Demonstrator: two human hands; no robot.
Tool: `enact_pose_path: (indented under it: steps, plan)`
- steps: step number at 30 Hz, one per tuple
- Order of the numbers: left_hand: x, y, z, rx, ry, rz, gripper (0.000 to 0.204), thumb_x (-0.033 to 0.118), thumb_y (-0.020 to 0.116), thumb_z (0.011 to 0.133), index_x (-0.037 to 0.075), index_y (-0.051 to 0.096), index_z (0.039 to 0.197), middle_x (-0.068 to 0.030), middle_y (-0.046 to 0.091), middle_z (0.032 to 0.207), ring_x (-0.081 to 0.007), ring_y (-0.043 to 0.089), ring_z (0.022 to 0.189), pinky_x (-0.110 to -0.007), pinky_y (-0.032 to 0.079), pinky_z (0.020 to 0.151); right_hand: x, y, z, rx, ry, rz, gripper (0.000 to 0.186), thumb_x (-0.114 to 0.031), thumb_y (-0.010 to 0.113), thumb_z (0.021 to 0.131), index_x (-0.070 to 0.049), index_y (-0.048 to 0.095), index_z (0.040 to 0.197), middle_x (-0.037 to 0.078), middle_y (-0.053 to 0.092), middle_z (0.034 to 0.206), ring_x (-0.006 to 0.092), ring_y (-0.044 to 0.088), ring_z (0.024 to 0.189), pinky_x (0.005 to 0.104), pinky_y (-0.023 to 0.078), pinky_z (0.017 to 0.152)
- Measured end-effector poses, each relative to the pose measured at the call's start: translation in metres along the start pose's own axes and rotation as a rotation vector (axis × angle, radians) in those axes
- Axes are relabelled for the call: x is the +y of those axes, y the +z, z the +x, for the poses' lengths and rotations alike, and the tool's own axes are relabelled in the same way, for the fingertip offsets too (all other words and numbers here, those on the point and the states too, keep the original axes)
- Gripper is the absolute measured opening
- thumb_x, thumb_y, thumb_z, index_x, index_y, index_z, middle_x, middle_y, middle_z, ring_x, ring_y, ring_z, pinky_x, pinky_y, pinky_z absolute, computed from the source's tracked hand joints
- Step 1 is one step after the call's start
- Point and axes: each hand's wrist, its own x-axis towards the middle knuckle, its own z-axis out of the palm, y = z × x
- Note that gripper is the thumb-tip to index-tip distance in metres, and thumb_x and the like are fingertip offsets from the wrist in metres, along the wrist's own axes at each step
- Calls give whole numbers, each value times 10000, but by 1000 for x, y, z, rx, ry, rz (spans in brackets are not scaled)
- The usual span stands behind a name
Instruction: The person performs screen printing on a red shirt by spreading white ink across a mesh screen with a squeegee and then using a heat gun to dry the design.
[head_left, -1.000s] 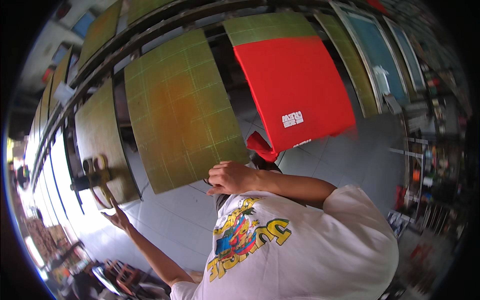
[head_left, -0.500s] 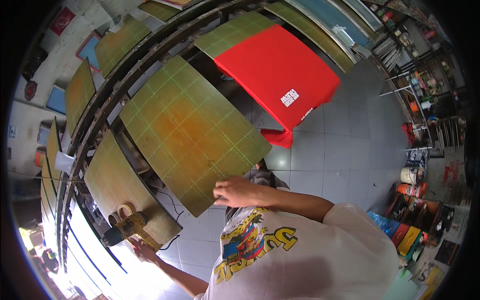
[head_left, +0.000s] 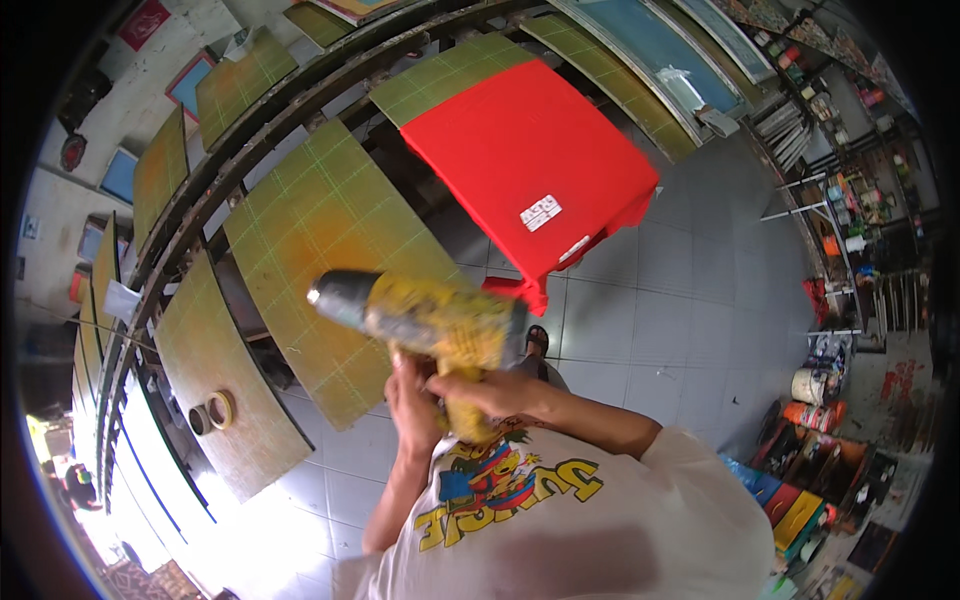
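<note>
A yellow heat gun (head_left: pixel 430 318) with a dark nozzle and silver tip is held up in front of my chest, pointing left, slightly blurred. My left hand (head_left: pixel 408 405) is closed at the underside of it. My right hand (head_left: pixel 475 397) wraps round its grip. Behind it lies a green gridded board (head_left: pixel 318 220) with an orange stain. To the right, red fabric (head_left: pixel 528 150) with a small white print is stretched over another board and hangs loose at its lower corner. Tape rolls (head_left: pixel 222 410) rest on the lighter board (head_left: pixel 230 455) at left.
The curved metal rail (head_left: pixel 262 105) carries more boards along the top and left. Blue screens in metal frames (head_left: pixel 650 50) stand at upper right. Shelves with containers (head_left: pixel 850 220) and a crate (head_left: pixel 820 460) line the right side, beside grey tiled floor (head_left: pixel 690 320).
The heat gun has risen from the left board to in front of me. My left hand moved inward with it, and my right hand left the middle board's edge to grip it.
</note>
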Motion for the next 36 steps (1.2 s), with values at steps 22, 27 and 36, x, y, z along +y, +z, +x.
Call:
enact_pose_path:
  steps: [22,27,36]
  plan:
    - [-82,109,161,-76,814,1054,237,158,742,916,47,735,1125,-127,712,1067,-304,661,1015,-438,523,897,-187,-171,-84,566,159,-78,89,-36,640,952,20,590,1000,57,577,777,129,575,620,298,466,566]
    - [-95,112,193,-133,1019,1150,318,178,733,922,109,721,1233,-144,562,1440,-349,496,1369,-521,394,1140,-175,-167,-52,542,245,-124,130,-23,633,941,24,577,1049,64,584,785,136,579,619,301,471,561]
    - [-105,99,206,-265,868,1179,506,286,751,914,170,643,1395,-159,359,1632,-400,266,1540,-665,206,1230,-166,-167,-18,565,294,-175,158,-56,647,936,9,589,1068,60,589,744,130,572,601,304,473,566]
